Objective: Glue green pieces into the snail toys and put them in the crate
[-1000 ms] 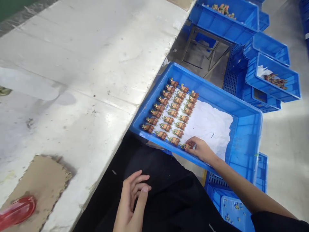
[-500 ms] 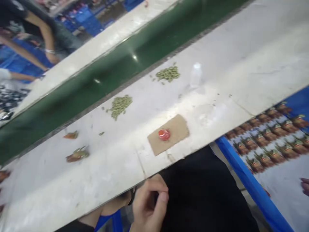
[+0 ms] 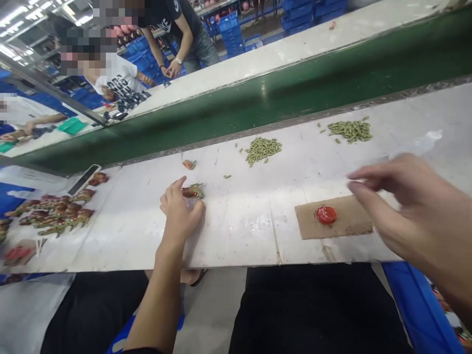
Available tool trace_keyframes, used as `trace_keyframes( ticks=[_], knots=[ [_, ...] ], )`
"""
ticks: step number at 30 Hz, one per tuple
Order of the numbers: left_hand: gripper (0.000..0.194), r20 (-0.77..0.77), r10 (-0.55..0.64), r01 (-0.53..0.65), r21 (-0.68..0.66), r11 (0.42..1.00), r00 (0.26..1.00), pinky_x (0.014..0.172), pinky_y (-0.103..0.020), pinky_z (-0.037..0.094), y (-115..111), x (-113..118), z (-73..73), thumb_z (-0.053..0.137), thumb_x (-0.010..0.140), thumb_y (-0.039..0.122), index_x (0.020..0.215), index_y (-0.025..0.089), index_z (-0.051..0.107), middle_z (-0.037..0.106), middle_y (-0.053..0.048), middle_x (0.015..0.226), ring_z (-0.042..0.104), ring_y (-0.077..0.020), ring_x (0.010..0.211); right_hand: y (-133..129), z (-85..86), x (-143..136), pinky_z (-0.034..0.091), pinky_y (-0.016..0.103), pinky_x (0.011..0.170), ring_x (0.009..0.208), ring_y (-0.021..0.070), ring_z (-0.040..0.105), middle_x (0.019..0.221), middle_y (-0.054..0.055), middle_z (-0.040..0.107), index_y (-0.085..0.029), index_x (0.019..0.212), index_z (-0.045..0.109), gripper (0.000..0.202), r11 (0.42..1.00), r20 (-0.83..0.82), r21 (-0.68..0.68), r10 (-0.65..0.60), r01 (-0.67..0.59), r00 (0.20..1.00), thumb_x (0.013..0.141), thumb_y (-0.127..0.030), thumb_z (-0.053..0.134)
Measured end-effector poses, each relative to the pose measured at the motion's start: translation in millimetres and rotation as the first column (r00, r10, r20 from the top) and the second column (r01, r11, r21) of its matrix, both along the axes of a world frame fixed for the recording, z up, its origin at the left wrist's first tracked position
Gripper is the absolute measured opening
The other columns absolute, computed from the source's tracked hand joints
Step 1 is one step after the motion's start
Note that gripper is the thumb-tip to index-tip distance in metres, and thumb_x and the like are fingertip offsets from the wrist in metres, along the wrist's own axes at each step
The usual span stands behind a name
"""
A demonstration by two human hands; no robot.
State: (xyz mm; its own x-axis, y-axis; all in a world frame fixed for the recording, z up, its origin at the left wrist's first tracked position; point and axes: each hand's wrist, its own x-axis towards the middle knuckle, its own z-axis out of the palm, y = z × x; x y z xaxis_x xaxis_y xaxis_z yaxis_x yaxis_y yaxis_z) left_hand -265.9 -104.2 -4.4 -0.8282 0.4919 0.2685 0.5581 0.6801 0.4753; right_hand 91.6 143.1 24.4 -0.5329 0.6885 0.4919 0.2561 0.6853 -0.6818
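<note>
Left hand (image 3: pixel 179 211): held low over the table (image 3: pixel 236 233), thumb and forefinger spread apart about a brown-and-green figurine (image 3: pixel 193 191). The figurine lies on its side on the white surface; whether it is touched cannot be told. Right hand (image 3: pixel 416 206): raised above the cardboard (image 3: pixel 344 228), blurred; thumb and forefinger tips are brought near each other; whether anything is gripped cannot be told.

On the cardboard, near its left edge, a red round container (image 3: pixel 326 214) is placed. The cardboard is set back from the near table edge. Between figurine and cardboard a wide stretch of white surface is left for sideways travel. Beyond the figurine, an orange-and-green piece (image 3: pixel 189 164) is seen, with one loose green piece (image 3: pixel 227 176) to its right. Two green heaps, one (image 3: pixel 262 150) and another (image 3: pixel 351 130), are spread toward the far edge, which is bordered by a green channel (image 3: pixel 258 105). Below right, a blue crate (image 3: pixel 415 300) is partly hidden.
</note>
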Motion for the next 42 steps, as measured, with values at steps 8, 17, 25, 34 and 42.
trace_keyframes(
  ticks=[8,17,25,34,42],
  knots=[
    [0.023,0.217,0.043,-0.074,0.137,0.988,0.975,0.121,-0.073,0.04,-10.4,13.6,1.7,0.075,0.09,0.036,0.108,0.026,0.064,0.071,-0.01,0.098,0.065,-0.0448,0.125,31.9,-18.1,-173.8,0.057,0.04,0.085,0.092,0.0265,0.076,0.118,0.01,0.084,-0.019,0.128,0.085,0.035,0.946,0.414,-0.12,0.324,-0.302,0.851,0.108,-0.004,0.06],
    [0.057,0.76,-0.419,-0.311,0.607,0.731,0.498,0.087,-0.037,0.063,-10.9,113.5,8.8,0.096,0.097,0.042,0.143,0.025,0.065,0.08,-0.001,0.098,0.075,-0.0211,0.09,47.1,-30.6,-205.6,0.053,0.043,0.088,0.105,0.0343,0.073,0.116,0.018,0.08,-0.015,0.091,0.078,0.026,0.93,0.559,-0.13,0.355,-0.344,0.749,0.102,0.001,0.062],
    [0.034,0.737,-0.552,-0.24,0.66,0.712,0.389,0.085,-0.034,0.062,25.6,144.2,10.2,0.093,0.103,0.038,0.115,0.026,0.063,0.08,-0.001,0.096,0.078,-0.0196,0.09,27.2,6.2,-158.3,0.059,0.034,0.065,0.067,0.0211,0.075,0.082,0.005,0.081,-0.018,0.102,0.08,0.012,0.873,0.356,-0.398,0.43,-0.282,0.829,0.111,-0.015,0.072],
    [0.033,0.731,-0.675,-0.273,0.632,0.726,-0.102,0.098,-0.029,0.061,47.1,172.4,2.5,0.095,0.104,0.042,0.125,0.025,0.076,0.078,-0.002,0.1,0.076,-0.0158,0.097,-40.6,25.9,-30.7,0.063,0.021,0.058,0.063,0.0129,0.074,0.081,-0.001,0.077,-0.024,0.102,0.087,0.007,0.623,-0.283,-0.686,0.249,-0.377,0.926,0.105,-0.019,0.083],
    [0.03,0.525,-0.643,-0.408,0.502,0.763,-0.557,0.105,-0.027,0.063,30.8,205.8,-3.2,0.102,0.097,0.024,0.109,0.025,0.074,0.081,0.0,0.116,0.085,-0.0183,0.119,-85.2,-17.1,23.8,0.071,0.021,0.069,0.067,0.0126,0.08,0.093,-0.001,0.081,-0.032,0.106,0.094,0.014,0.686,-0.333,-0.712,-0.138,-0.152,0.933,0.106,-0.021,0.086]
  ],
)
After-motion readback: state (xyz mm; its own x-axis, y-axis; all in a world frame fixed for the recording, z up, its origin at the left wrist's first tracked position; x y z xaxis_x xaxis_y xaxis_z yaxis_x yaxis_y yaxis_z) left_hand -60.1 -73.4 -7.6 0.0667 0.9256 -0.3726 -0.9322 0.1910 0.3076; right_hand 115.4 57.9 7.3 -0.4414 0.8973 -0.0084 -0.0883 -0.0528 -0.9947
